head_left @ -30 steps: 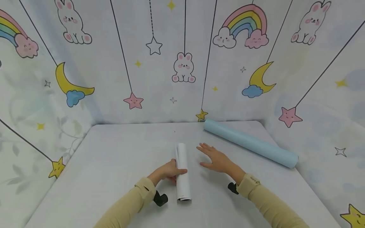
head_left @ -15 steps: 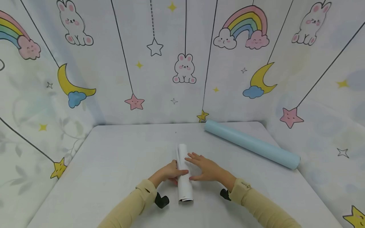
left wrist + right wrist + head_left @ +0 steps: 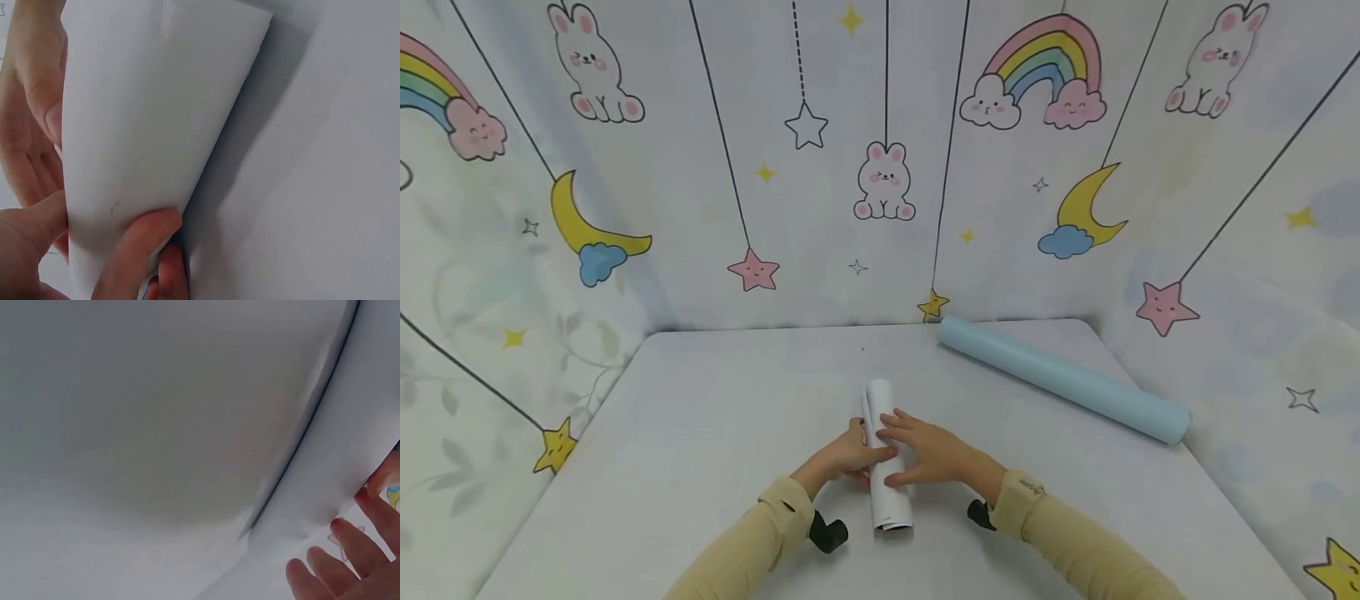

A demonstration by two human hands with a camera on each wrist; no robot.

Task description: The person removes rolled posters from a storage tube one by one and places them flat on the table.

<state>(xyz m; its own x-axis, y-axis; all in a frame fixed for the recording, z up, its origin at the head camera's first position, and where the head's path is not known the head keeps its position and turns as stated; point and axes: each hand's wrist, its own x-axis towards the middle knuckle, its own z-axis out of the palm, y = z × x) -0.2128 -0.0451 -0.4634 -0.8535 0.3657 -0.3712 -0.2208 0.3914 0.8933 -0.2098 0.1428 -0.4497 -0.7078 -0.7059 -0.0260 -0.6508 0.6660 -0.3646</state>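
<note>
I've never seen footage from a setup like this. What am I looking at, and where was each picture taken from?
There is no machine here: a person in beige sleeves works with two bare hands. The wide picture comes from a camera worn on the head; the close-ups come from cameras on the left and right wrists. On the white tabletop lies a long pale blue cylinder, back and to the right. Nearer the middle, the left hand grips a white paper-like roll, thumb across its top. The right hand, fingers spread, touches that roll.
</note>
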